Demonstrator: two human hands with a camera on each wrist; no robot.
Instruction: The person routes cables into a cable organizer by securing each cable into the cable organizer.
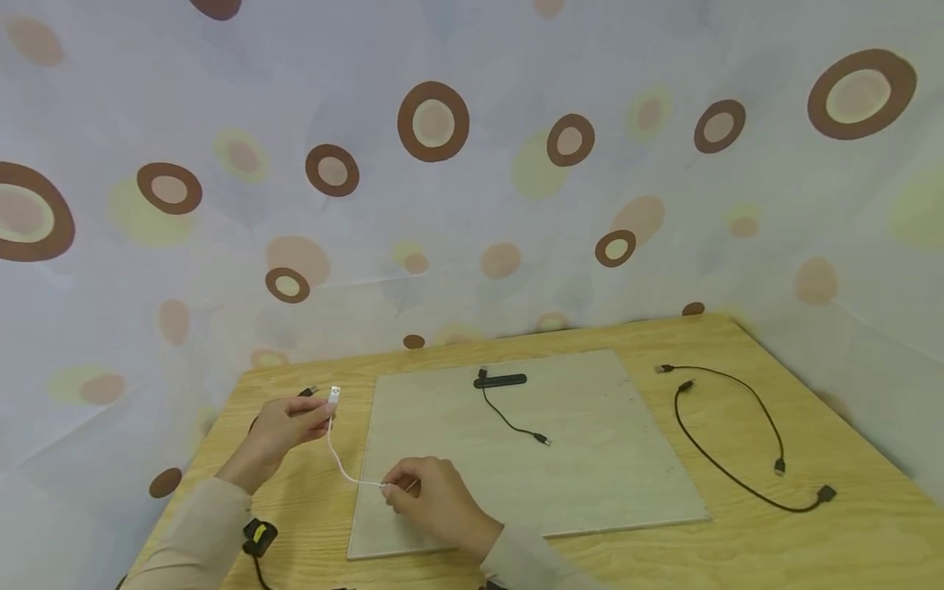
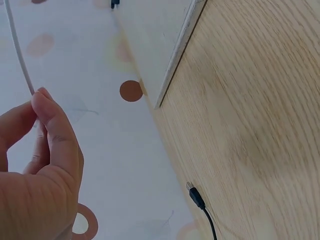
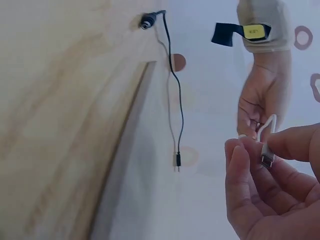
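White cable (image 1: 344, 473), short and thin, is up in the air between the two hands. Left hand (image 1: 283, 430): thumb and fingers closed in a pinch at one end of the cable, just below the white plug (image 1: 335, 394), which points upward out of the grip. Right hand (image 1: 435, 496): thumb and forefinger pinch the other end, other fingers curled; the metal tip of a smaller plug (image 3: 267, 159) shows at these fingertips in the right wrist view. Between the hands the cable sags in a loose curve.

Below the right hand, and reaching away beyond it: a pale flat board (image 1: 590, 483) lying on the wooden table (image 1: 295, 500). On the board, farther off and to the right of the right hand, a short black cable (image 1: 509, 419); its far end meets a black bar (image 1: 505, 380), its near end has a metal-tipped plug.

Well to the right of the right hand, off the board, two longer black cables lie curved: the far cable (image 1: 760, 401) and the near cable (image 1: 708, 447).

Just behind the left hand, a black plug (image 1: 307, 392) on the table, its cord mostly hidden by that hand. At the left wrist, a black strap with a yellow patch (image 3: 254, 32) over a beige sleeve (image 1: 202, 524). Beyond both hands, spotted cloth (image 1: 479, 197).
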